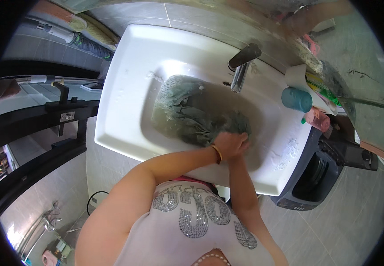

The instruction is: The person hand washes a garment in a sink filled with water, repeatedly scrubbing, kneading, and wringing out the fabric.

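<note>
A grey-green wet cloth [195,121] lies bunched in cloudy, sudsy water inside a white washbasin [119,99]. My left hand [228,143], with a yellow bangle at its wrist, is closed at the cloth's right end near the basin's front side. Pressed against it is my right hand [244,145], partly hidden behind the left one, gripping the same bunched end. Part of the cloth is under water, and foam gathers along its left side. Above the water, a chrome single-lever faucet [240,78] rises from the basin's back rim.
A teal cup [296,99] and a pink cup [317,119] are on the basin's right edge. Below them stands a dark grey appliance [311,183] with an opening. A black-framed door [69,109] with a handle is at left, near a mop [89,46]. A mirror [361,66] is at upper right.
</note>
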A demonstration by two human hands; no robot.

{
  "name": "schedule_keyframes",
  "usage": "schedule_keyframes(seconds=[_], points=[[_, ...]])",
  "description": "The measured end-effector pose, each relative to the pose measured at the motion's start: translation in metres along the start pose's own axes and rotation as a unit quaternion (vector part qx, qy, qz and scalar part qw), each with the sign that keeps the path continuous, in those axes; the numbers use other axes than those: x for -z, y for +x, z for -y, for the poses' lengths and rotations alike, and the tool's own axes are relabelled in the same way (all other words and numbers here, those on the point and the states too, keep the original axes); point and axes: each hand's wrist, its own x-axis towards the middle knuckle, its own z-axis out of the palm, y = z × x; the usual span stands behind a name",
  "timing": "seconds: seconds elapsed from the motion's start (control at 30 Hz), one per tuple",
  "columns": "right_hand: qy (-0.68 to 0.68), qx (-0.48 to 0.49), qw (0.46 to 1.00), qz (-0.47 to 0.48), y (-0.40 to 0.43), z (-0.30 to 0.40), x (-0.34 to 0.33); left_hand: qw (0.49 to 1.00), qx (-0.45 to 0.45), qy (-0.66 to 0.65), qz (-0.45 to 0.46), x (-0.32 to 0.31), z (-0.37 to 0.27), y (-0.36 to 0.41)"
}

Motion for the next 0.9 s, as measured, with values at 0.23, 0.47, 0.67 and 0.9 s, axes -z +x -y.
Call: schedule_keyframes(seconds=[0.23,0.47,0.67,0.9], points=[[-0.013,-0.025,0.998,0.052,-0.003,0.009,-0.005,0.993,0.092,0.056,-0.05,0.031,0.08,0.077],[-0.232,0.161,0.959,0.039,-0.01,0.025,0.002,0.995,-0.008,0.019,-0.097,0.034,0.145,0.027],[-0.507,0.108,0.845,-0.13,0.05,-0.019,0.044,0.976,0.154,0.12,0.095,-0.005,0.153,0.042],[-0.196,-0.052,0.966,-0.16,0.059,-0.038,-0.001,0.971,0.222,0.072,0.059,0.012,0.15,0.049]])
